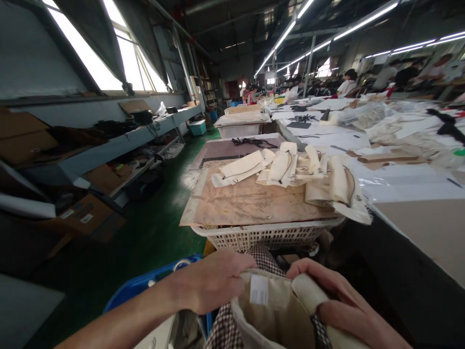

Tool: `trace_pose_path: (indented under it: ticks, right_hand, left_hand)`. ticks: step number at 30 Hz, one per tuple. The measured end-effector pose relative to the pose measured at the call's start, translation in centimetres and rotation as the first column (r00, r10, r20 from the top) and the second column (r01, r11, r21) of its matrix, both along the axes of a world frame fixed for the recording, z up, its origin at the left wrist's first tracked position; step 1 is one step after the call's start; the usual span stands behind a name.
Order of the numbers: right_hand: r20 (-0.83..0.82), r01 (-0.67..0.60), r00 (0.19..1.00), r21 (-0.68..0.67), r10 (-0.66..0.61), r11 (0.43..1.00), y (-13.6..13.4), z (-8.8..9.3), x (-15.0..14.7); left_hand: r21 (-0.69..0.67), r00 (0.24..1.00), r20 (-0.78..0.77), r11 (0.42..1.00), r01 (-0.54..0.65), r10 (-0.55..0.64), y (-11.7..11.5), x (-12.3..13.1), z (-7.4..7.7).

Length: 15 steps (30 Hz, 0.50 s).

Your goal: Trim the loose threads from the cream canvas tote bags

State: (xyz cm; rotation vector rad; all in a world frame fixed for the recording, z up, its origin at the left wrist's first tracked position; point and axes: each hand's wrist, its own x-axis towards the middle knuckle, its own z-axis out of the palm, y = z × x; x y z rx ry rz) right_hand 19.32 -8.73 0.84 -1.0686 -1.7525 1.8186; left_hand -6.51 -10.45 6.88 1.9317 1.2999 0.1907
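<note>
A cream fabric bag [276, 315] lies over my lap, its mouth facing up and a white label [259, 290] sewn inside near the rim. My left hand [218, 281] is closed on the bag's left edge, the fingertips partly hidden. On the other side, my right hand [337, 300] grips the rolled right rim, thumb and fingers around the cloth. Beyond both hands, several cream fabric pieces with dark zippers [283, 165] lie on a brown board [240, 203].
The board rests on a white plastic basket [261, 235]. A blue bin [138, 286] stands at my left. To the right runs a long worktable [417, 223] with fabric and plastic. Shelving with cardboard boxes [87, 218] lines the left wall. Other people [348, 83] work farther back.
</note>
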Motion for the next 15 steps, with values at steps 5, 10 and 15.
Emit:
trace_pose_path:
  ticks: [5,10,15]
  right_hand:
    - [-0.142,-0.011,0.989,-0.259,-0.027,0.966,0.7,-3.2,-0.6]
    - [0.073,-0.172,0.981,-0.077,0.177,0.982,1.9,-1.6,-0.6]
    - [0.475,-0.28,0.88,0.555,-0.021,0.783,1.8,-0.1,-1.5]
  left_hand:
    - [-0.049,0.998,-0.018,0.997,-0.062,0.062,-0.5,-0.1,-2.8]
    - [-0.025,0.98,-0.02,0.98,-0.198,0.198,-0.8,0.3,-2.8]
    - [0.021,0.975,-0.035,0.976,-0.218,0.219,-1.3,0.5,-2.5]
